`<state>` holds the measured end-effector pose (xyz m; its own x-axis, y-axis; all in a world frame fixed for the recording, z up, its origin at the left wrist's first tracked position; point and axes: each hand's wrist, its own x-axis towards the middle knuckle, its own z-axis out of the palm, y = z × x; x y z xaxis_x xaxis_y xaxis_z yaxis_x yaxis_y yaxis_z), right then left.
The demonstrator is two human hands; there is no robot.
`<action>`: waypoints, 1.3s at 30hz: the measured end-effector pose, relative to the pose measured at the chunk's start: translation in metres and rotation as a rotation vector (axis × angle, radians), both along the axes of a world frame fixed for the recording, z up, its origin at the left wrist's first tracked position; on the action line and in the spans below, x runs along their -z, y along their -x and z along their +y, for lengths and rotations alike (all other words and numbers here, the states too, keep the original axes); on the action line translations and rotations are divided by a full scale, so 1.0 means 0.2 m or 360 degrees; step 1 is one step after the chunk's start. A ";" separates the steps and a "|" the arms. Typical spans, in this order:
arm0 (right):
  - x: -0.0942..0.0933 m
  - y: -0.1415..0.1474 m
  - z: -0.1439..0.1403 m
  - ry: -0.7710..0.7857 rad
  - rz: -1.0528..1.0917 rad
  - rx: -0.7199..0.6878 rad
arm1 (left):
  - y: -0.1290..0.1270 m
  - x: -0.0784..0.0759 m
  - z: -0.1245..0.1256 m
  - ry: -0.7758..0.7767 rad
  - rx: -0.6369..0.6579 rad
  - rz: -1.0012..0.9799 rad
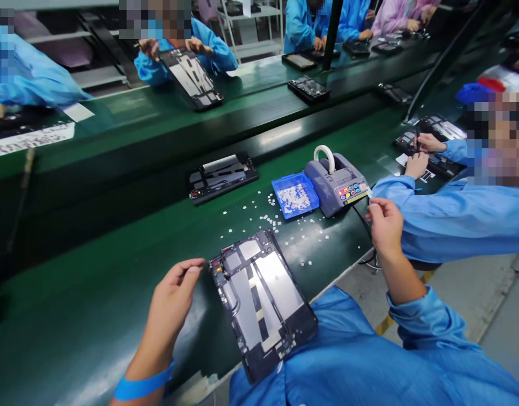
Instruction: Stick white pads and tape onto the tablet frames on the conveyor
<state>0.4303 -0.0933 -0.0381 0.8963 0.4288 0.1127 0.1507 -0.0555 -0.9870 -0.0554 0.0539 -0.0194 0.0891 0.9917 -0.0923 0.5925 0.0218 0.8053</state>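
Clearly, the left hand (175,294), fingertips pinched on nothing visible, is nearer: just left of the opened tablet (259,304), which lies on the surface (99,276), silver-and-black inside upward, long axis slanting away leftward. The right hand (387,226) curls near the tape dispenser (325,189); its grip I cannot tell.

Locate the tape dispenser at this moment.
In the head view, the gray tape dispenser sits right of center on the green bench, beside the blue tray of white scraps and just left of the right hand.
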 end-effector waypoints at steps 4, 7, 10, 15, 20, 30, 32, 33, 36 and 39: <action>-0.07 -0.10 0.01 0.0362 -0.1211 -0.0097 | 0.08 0.08 0.00 -0.0050 -0.0108 -0.0134; -0.10 -0.15 0.03 0.0630 -0.1553 -0.0200 | 0.13 0.17 0.00 -0.0067 -0.0263 -0.0240; -0.09 -0.17 0.04 0.0827 -0.1655 -0.0244 | 0.17 0.24 -0.02 -0.0133 -0.0442 -0.0239; -0.08 -0.16 0.03 0.0999 -0.1692 -0.0289 | 0.19 0.28 -0.05 -0.0212 -0.0468 -0.0242; -0.11 -0.17 0.04 0.1027 -0.1687 -0.0314 | 0.17 0.27 -0.05 -0.0274 -0.0455 -0.0188; -0.11 -0.25 0.07 0.0909 -0.1457 -0.0504 | 0.15 0.27 -0.05 -0.0402 -0.0358 -0.0028; -0.10 -0.26 0.07 0.0872 -0.1446 -0.0512 | 0.14 0.27 -0.05 -0.0429 -0.0344 -0.0006; -0.10 -0.26 0.06 0.0863 -0.1449 -0.0519 | 0.14 0.27 -0.05 -0.0437 -0.0341 -0.0003; -0.12 -0.26 0.05 0.0856 -0.1465 -0.0538 | 0.13 0.27 -0.06 -0.0458 -0.0345 -0.0007; -0.15 -0.25 0.05 0.0832 -0.1494 -0.0560 | 0.13 0.27 -0.06 -0.0473 -0.0356 -0.0008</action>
<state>0.4809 -0.0832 -0.0076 0.3716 0.8328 0.4103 0.9090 -0.2365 -0.3433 -0.0807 0.0415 -0.0732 -0.1333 0.9702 0.2025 0.5954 -0.0849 0.7989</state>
